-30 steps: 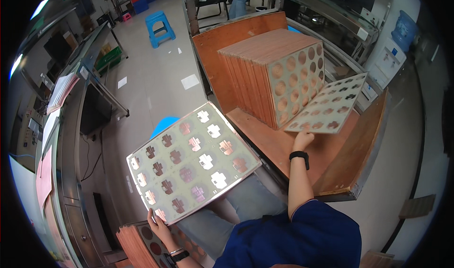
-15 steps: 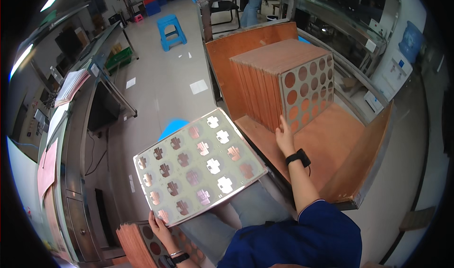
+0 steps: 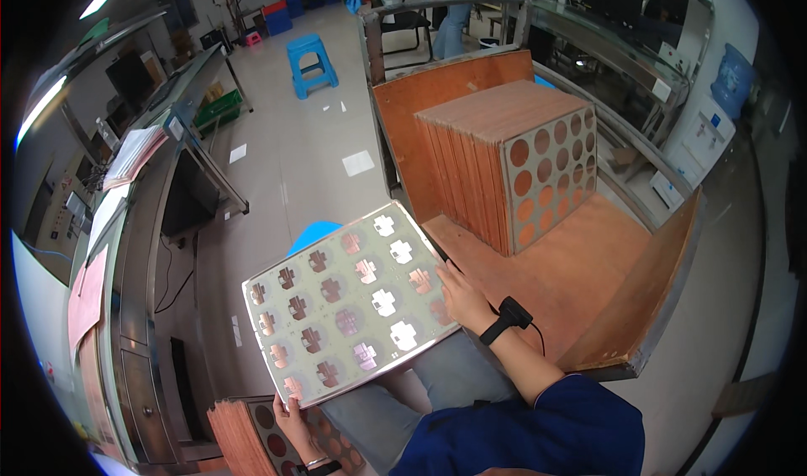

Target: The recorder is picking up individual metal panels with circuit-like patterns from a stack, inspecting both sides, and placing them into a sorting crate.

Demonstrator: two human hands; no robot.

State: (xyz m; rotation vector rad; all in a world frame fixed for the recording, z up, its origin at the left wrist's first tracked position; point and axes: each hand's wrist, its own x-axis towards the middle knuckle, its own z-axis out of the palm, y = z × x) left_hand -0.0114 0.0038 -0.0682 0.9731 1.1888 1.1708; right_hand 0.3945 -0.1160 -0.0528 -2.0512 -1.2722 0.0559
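Note:
A flat rectangular circuit board panel point(image 3: 340, 295), pale grey-green with rows of shiny copper and silver-looking shapes, lies tilted above my lap. My left hand point(image 3: 292, 430) grips its near left corner, thumb on top. At the right edge is my right hand point(image 3: 465, 295), its fingers along the rim and covering part of a copper shape; its underside grip is hidden. To the right, a thick stack of similar panels point(image 3: 551, 169) stands on edge in a wooden-lined cart point(image 3: 580, 283), the front one showing round copper discs. More panels point(image 3: 239, 434) stand on edge at lower left.
A long workbench point(image 3: 126, 257) with papers runs along my left. Beyond the panel, part of a blue object point(image 3: 313, 234) shows, and a blue stool point(image 3: 311, 64) stands farther off. A water dispenser point(image 3: 693, 144) is at the right. A person point(image 3: 454, 14) stands at the back.
My right hand has left the stack in the cart and come left to the right edge of the panel. My left hand keeps its corner.

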